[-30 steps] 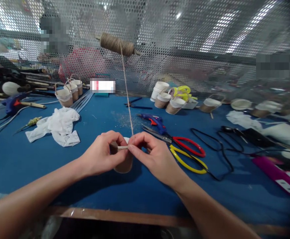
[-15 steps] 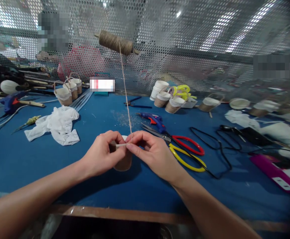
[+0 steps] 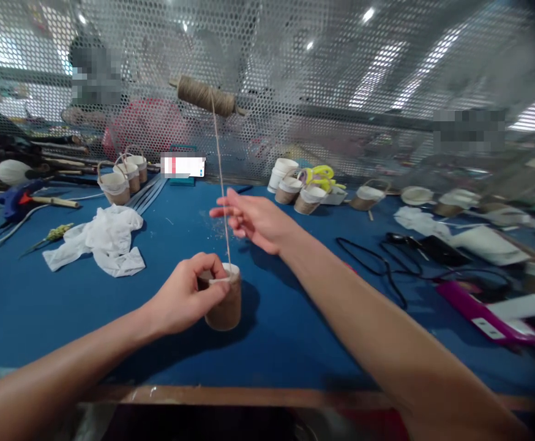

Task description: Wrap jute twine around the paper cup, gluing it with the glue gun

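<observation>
A small brown-wrapped cup [image 3: 229, 309] with a white inside stands upright near the front of the blue table. My left hand [image 3: 188, 291] pinches its rim on the left side, thumb outside and fingers partly inside. A thin twine [image 3: 221, 177] runs taut from the twine roll [image 3: 205, 96] on the mesh down to the cup's rim. My right hand [image 3: 253, 219] is raised behind the cup with fingers apart, close beside the twine, and grips nothing visible. The scissors and the glue gun near the right arm are hidden.
White cloth [image 3: 109, 239] lies at the left, near a blue glue gun [image 3: 17, 199]. Finished-looking cups with handles [image 3: 115, 188] stand behind it. More cups [image 3: 310, 200] and yellow ribbon [image 3: 319, 176] are at the back. A black cable [image 3: 368, 254] and purple power strip [image 3: 472, 312] lie right.
My right hand has let go at the cup's rim and moved up and away behind it, opening its fingers. It now covers where the glue gun lay. My left hand still holds the cup.
</observation>
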{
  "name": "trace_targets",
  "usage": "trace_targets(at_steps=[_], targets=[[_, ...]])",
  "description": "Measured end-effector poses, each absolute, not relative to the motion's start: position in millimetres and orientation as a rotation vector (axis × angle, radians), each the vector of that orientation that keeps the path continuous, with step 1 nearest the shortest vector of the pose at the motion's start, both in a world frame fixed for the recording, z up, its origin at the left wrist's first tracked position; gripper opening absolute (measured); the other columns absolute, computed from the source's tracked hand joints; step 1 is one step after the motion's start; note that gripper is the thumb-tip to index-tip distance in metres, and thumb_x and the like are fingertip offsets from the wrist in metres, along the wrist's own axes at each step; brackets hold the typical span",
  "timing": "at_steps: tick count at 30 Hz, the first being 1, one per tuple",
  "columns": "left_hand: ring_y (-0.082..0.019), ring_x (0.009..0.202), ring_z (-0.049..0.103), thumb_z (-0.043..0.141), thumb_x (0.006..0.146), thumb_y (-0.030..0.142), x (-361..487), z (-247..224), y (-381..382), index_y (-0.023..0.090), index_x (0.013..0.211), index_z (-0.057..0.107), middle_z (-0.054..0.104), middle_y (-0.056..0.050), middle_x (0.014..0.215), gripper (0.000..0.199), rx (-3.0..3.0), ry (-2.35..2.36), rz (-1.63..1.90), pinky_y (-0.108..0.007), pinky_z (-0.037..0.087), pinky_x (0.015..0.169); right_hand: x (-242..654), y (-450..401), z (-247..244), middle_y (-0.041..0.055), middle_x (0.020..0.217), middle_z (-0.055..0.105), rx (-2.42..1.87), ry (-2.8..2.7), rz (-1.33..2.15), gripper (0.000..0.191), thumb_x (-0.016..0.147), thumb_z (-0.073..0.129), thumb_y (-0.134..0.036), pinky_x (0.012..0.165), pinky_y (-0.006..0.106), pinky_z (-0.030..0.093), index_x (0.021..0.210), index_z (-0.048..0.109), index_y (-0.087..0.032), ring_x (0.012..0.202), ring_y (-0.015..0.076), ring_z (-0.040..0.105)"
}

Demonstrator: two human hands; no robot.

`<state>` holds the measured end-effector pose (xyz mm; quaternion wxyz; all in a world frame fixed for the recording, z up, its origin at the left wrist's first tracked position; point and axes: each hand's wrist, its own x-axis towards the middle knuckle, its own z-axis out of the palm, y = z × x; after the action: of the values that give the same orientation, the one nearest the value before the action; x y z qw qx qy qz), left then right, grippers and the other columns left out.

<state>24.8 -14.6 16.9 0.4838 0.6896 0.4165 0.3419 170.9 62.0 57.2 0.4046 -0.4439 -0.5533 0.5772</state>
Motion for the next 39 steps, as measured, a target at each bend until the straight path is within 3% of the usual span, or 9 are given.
trace_targets(at_steps=[6, 10, 14, 19, 28, 30, 33, 36, 39], targets=[[-0.009, 0.055, 0.036, 0.052, 0.07, 0.029, 19.8, 15.3, -15.8, 0.017, 0.064, 0.045, 0.044, 0.004, 0.06, 0.015, 1.609, 0.969, 0.8, -0.024, 0.03, 0.055, 149.2, 128.5, 98.1, 0.0021, 0.062, 0.059, -1.19, -1.455, 1.288, 0.029, 0.088, 0.047, -0.014, 0.034, 0.017, 0.025, 0.059, 0.048, -0.015, 0.039, 0.003, 0.032], [-0.01, 0.055, 0.037, 0.054, 0.069, 0.031, 16.4, 13.0, -13.9, 0.017, 0.064, 0.044, 0.044, 0.004, 0.058, 0.018, 1.526, 0.929, 0.788, -0.024, 0.029, 0.054, 149.4, 134.5, 108.5, -0.0041, 0.053, 0.049, -1.183, -1.574, 1.097, 0.022, 0.082, 0.045, -0.001, 0.039, 0.016, 0.032, 0.067, 0.055, -0.014, 0.041, 0.0034, 0.036], [-0.01, 0.057, 0.039, 0.056, 0.068, 0.031, 13.3, 11.7, -11.1, 0.017, 0.063, 0.046, 0.045, 0.004, 0.059, 0.018, 1.455, 0.932, 0.825, -0.024, 0.03, 0.057, 157.7, 104.4, 85.8, -0.0044, 0.052, 0.051, -1.214, -1.814, 0.899, 0.025, 0.076, 0.044, 0.0, 0.042, 0.02, 0.034, 0.079, 0.063, -0.015, 0.042, 0.0062, 0.042], [-0.009, 0.057, 0.039, 0.06, 0.064, 0.024, 9.5, 16.9, -14.0, 0.015, 0.061, 0.048, 0.047, 0.004, 0.059, 0.015, 1.306, 0.834, 0.758, -0.023, 0.029, 0.057, 175.8, 41.8, 42.5, -0.0007, 0.065, 0.067, -1.219, -2.288, 0.845, 0.029, 0.064, 0.05, 0.003, 0.063, 0.023, 0.04, 0.066, 0.07, -0.019, 0.061, 0.0118, 0.057], [-0.01, 0.057, 0.037, 0.062, 0.062, 0.019, 5.5, 26.9, -26.5, 0.015, 0.061, 0.053, 0.047, 0.004, 0.058, 0.01, 1.32, 0.533, 0.265, -0.023, 0.028, 0.055, 193.7, -16.2, 28.4, -0.0092, 0.038, 0.05, -1.116, -2.747, 1.205, 0.029, 0.059, 0.054, 0.005, 0.037, 0.014, 0.032, 0.056, 0.067, -0.02, 0.036, 0.0062, 0.046], [-0.01, 0.057, 0.037, 0.062, 0.064, 0.02, 4.2, 27.1, -25.3, 0.015, 0.062, 0.053, 0.046, 0.004, 0.059, 0.01, 1.362, 0.529, 0.253, -0.023, 0.028, 0.056, 185.6, -6.7, 29.3, -0.0079, 0.044, 0.056, -1.151, -2.718, 1.195, 0.029, 0.066, 0.052, 0.002, 0.04, 0.014, 0.038, 0.067, 0.071, -0.02, 0.04, 0.007, 0.052], [-0.01, 0.058, 0.038, 0.063, 0.066, 0.023, 3.0, 24.6, -20.2, 0.015, 0.063, 0.053, 0.047, 0.003, 0.061, 0.013, 1.382, 0.57, 0.342, -0.023, 0.03, 0.057, 171.2, 18.6, 32.1, 0.001, 0.08, 0.071, -1.307, -2.547, 0.945, 0.031, 0.08, 0.047, -0.008, 0.06, 0.02, 0.048, 0.102, 0.066, -0.017, 0.065, 0.011, 0.064], [-0.01, 0.059, 0.04, 0.064, 0.068, 0.028, 3.0, 18.4, -12.3, 0.015, 0.063, 0.05, 0.048, 0.003, 0.063, 0.019, 1.333, 0.688, 0.54, -0.023, 0.031, 0.058, 172.2, 49.0, 35.8, 0.009, 0.116, 0.062, -1.482, -2.34, 0.628, 0.031, 0.084, 0.051, -0.015, 0.092, 0.029, 0.041, 0.114, 0.059, -0.014, 0.107, 0.017, 0.056], [-0.01, 0.06, 0.042, 0.064, 0.069, 0.028, 3.5, 10.7, -4.4, 0.015, 0.064, 0.051, 0.049, 0.003, 0.063, 0.019, 1.352, 0.789, 0.745, -0.023, 0.032, 0.061, 199.1, 75.7, 35.7, 0.009, 0.12, 0.055, -1.739, -2.081, 0.391, 0.029, 0.088, 0.051, -0.029, 0.09, 0.045, 0.042, 0.114, 0.055, -0.017, 0.107, 0.0218, 0.054]])
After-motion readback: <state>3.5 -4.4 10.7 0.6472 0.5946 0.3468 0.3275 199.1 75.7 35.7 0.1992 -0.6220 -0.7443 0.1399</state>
